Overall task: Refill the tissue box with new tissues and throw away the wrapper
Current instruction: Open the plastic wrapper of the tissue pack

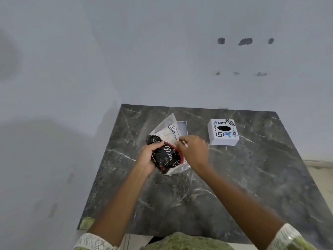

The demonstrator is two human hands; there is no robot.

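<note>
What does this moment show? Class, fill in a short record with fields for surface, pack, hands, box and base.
surface: dark marbled table against a pale wall
pack: tissue pack in black and clear plastic wrapper, held above the table
left hand: grips the pack's black end
right hand: pinches the wrapper's edge near the opening
box: white box with stickers and an oval hole, on the table, right of the pack
base: white tray, partly hidden behind the pack
</note>
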